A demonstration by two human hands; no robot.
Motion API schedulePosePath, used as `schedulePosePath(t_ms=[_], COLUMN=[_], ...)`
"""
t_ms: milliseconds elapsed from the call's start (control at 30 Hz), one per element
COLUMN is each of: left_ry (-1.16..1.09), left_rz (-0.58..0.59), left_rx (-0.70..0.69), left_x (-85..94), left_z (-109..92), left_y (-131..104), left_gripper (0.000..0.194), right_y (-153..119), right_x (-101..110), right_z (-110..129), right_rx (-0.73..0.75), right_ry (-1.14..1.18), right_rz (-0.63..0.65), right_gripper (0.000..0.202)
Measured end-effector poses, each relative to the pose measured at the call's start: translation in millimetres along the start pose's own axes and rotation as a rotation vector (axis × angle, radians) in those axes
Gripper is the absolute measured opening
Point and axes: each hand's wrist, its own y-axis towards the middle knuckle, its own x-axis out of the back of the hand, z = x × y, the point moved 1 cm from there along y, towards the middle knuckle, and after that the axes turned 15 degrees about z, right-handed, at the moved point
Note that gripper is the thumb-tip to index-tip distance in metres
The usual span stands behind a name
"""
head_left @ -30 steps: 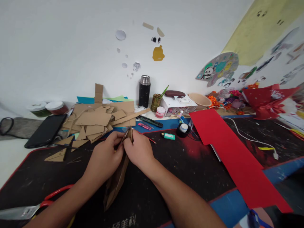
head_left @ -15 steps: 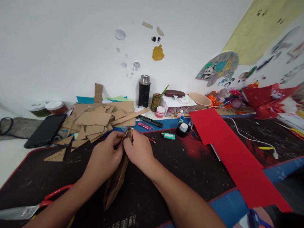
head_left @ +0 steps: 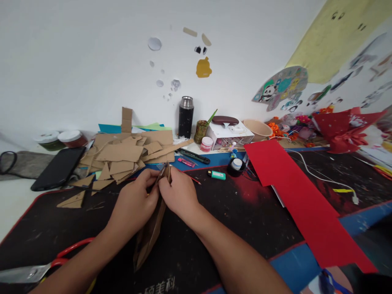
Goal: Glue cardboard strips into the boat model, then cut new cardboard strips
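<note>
A folded brown cardboard piece (head_left: 150,239) stands on edge above the black mat, its long body slanting down toward the front. My left hand (head_left: 134,200) grips its far end from the left, fingers curled over it. From the right, my right hand (head_left: 179,192) pinches the same end, thumb pressed on the cardboard. Both hands are close together, and the fingertips partly hide that end. Behind them lies a pile of cardboard scraps (head_left: 121,154). Large scissors with red handles (head_left: 26,274) rest at the lower left, partly under my left forearm.
A black phone (head_left: 59,169) lies left of the scraps. Beyond the hands are a black flask (head_left: 185,120), a pink marker (head_left: 186,162), a black cutter (head_left: 194,156) and a green-and-black lighter-like item (head_left: 217,175). Red card (head_left: 306,208) stretches across the right side, near a white cable (head_left: 315,176).
</note>
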Motion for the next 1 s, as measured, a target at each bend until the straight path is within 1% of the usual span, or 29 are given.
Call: schedulePosePath(t_ms=[700,1000], left_ry=[-0.003,-0.001], left_rz=[-0.006,-0.012], left_rx=[-0.008,-0.016], left_x=[0.0,1.3], left_z=[1.1,-1.7], left_y=[-0.1,-0.4], left_gripper=[0.03,0.027], right_y=[-0.9,-1.0], right_x=[1.2,2.4], right_z=[1.2,2.1], right_rx=[-0.001,-0.001], right_ry=[-0.008,0.0], right_rz=[0.016,0.015], right_gripper=[0.012,0.012])
